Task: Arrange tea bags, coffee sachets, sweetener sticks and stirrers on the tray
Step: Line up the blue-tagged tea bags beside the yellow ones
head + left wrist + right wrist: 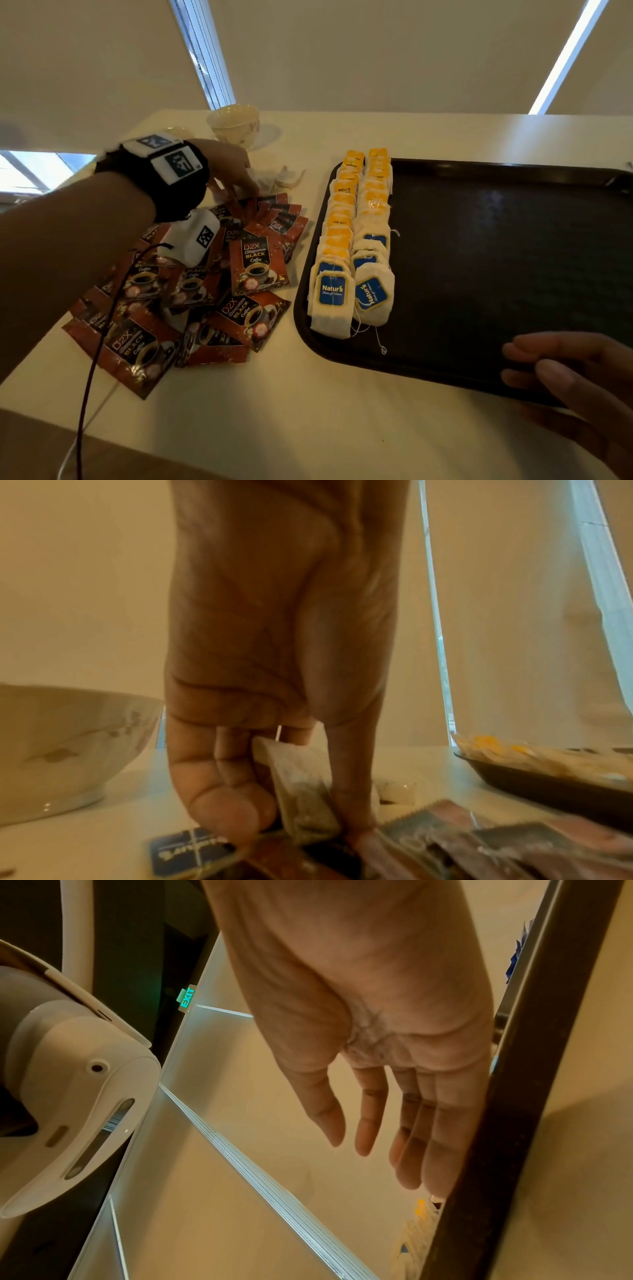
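A black tray (513,257) lies on the right of the table. Two overlapping rows of tea bags (352,240) with yellow and blue tags run along its left side. Left of the tray lies a heap of red coffee sachets (212,294). My left hand (239,190) reaches over the heap's far edge, beside a few loose tea bags (281,178). In the left wrist view this hand (301,826) pinches a tea bag (301,791) between fingers and thumb, its blue tag (190,854) on the table. My right hand (527,359) rests at the tray's near right rim (496,1123), fingers (366,1123) straight and holding nothing.
A white patterned cup (236,125) stands behind the heap, close to my left hand, and shows as a large bowl shape (68,750) in the left wrist view. A dark cable (99,342) hangs from my left wrist across the sachets. The table's front edge (205,452) is near me.
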`<state>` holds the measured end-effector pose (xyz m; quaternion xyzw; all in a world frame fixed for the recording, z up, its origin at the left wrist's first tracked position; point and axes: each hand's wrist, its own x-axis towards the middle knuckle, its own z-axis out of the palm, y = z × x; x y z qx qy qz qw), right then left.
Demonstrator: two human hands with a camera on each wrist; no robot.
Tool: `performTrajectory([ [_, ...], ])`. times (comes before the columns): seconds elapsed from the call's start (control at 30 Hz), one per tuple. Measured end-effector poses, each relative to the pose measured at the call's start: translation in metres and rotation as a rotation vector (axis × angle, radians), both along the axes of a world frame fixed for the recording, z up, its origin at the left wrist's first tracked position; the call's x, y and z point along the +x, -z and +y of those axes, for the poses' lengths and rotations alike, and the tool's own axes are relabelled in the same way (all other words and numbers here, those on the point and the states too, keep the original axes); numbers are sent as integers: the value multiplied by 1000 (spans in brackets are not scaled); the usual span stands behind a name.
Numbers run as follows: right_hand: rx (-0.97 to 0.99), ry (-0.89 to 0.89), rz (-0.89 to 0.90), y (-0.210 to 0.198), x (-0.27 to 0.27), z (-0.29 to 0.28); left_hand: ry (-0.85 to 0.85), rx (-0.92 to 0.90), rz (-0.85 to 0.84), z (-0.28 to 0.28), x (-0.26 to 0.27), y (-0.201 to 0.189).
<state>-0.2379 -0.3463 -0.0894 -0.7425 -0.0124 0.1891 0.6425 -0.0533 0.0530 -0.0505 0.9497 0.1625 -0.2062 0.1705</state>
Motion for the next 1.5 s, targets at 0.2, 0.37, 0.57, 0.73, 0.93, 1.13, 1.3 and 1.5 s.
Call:
performTrajectory([
  [0.2, 16, 13, 1, -2, -2, 0, -12, -58, -122, 2, 3, -8],
  [0.37, -18, 9, 8, -5, 1, -5, -73, -180, -317, 6, 2, -31],
  [0.57, -13, -13, -20, -10, 3, -7, 10, -352, -464, -15, -15, -63],
  [0.73, -18, -78, -158, -31, -1, 6, 138, -444, -438, -58, -47, -90],
  [0.93, -124, -49, -476, -65, -15, 31, 260, -636, -300, -118, -101, -101],
  [1.13, -108, -46, -627, -68, -30, 52, 257, -879, -242, -165, -155, -78],
  [1.3, -148, 41, -788, -40, -40, 52, 177, -1043, -224, -184, -189, -55],
  [1.5, -113, 194, -807, -25, -55, 30, 168, -1137, -200, -192, -218, -35],
])
